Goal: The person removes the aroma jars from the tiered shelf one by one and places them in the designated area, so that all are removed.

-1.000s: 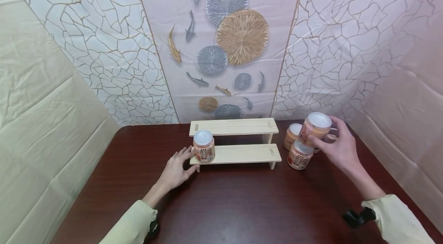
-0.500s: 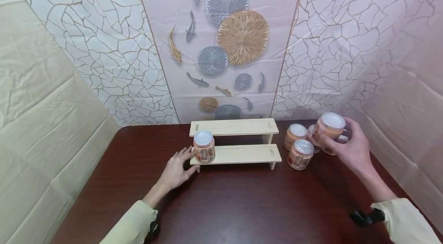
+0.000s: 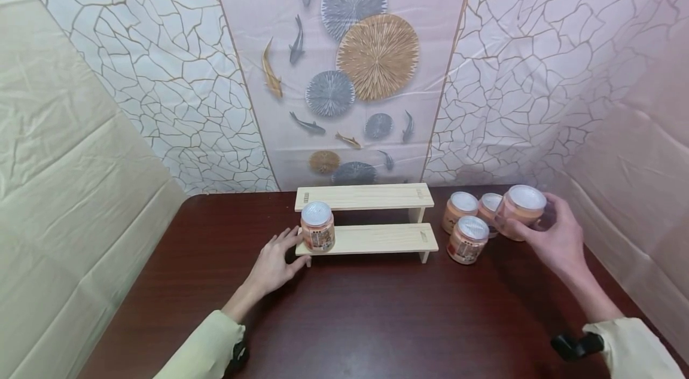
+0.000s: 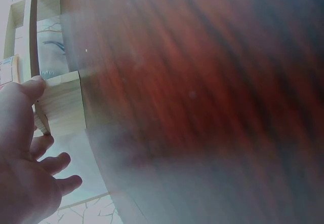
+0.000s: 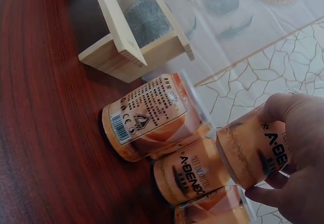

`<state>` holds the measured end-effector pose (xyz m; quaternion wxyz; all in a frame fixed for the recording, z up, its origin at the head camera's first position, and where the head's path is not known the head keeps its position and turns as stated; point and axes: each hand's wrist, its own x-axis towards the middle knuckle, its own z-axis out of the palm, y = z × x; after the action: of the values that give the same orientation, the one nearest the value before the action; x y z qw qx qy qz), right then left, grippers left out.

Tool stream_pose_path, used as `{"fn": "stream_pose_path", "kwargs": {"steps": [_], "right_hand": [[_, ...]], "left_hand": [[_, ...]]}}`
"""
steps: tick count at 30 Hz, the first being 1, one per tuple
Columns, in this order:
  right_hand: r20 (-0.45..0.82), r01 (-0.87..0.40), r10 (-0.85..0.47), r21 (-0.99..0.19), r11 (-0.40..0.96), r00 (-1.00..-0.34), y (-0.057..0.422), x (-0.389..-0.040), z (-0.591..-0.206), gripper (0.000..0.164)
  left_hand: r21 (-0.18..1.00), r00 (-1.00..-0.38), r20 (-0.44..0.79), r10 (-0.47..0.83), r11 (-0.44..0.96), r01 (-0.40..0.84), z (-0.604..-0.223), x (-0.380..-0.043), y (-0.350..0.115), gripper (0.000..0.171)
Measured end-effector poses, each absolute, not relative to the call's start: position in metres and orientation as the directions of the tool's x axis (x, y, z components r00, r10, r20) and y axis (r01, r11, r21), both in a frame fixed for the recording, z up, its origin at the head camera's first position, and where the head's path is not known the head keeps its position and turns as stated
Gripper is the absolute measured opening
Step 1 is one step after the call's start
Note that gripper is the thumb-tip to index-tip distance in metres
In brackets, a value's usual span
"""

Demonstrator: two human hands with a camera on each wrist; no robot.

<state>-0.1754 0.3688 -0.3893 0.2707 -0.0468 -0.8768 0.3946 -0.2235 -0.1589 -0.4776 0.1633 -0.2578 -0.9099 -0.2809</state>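
Note:
My left hand (image 3: 273,266) grips the left end of the two-step wooden display shelf (image 3: 371,240), thumb at the front corner and fingers around the side. In the left wrist view its thumb (image 4: 33,88) lies against the board's edge. A jar with a white lid and orange label (image 3: 317,228) stands upright on the lower step beside those fingers. My right hand (image 3: 562,241) holds a similar jar (image 3: 521,211) by its sides, upright, at the back right. The right wrist view has this held jar (image 5: 248,145) raised over the grouped jars, its far side covered by the fingers.
Several matching jars stand close together on the dark red-brown table (image 3: 355,319), including a front jar (image 3: 467,241), a back-left jar (image 3: 460,211) and one behind (image 3: 490,205). The upper step (image 3: 363,196) runs behind the lower one. Patterned cloth (image 3: 344,146) hangs behind the table.
My right hand has carried its jar to the right, away from above the front jar, then slightly lower. The left hand and the jar on the shelf have stayed in place.

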Motion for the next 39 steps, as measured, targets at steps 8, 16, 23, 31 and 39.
{"fn": "stream_pose_path", "kwargs": {"steps": [8,16,23,31,39], "right_hand": [[0.424,-0.132,0.304,-0.739,0.660,-0.853,0.370,-0.173,-0.395,0.078],[0.434,-0.133,0.308,-0.734,0.666,-0.847,0.370,-0.171,-0.401,0.076],[0.414,-0.102,0.309,-0.722,0.685,-0.856,0.370,-0.170,-0.410,0.079],[0.413,-0.103,0.289,-0.705,0.702,-0.863,0.366,-0.169,-0.419,0.077],[0.390,-0.070,0.283,-0.685,0.725,-0.876,0.366,-0.167,-0.428,0.078]], "left_hand": [[0.427,-0.810,0.452,0.374,0.707,0.564,-0.475,-0.221,-0.158,0.052],[0.427,-0.815,0.445,0.371,0.712,0.557,-0.477,-0.222,-0.158,0.052],[0.431,-0.815,0.441,0.374,0.709,0.559,-0.478,-0.223,-0.158,0.052],[0.438,-0.818,0.436,0.375,0.706,0.556,-0.478,-0.224,-0.158,0.052],[0.444,-0.826,0.422,0.374,0.709,0.548,-0.476,-0.223,-0.159,0.053]]}}
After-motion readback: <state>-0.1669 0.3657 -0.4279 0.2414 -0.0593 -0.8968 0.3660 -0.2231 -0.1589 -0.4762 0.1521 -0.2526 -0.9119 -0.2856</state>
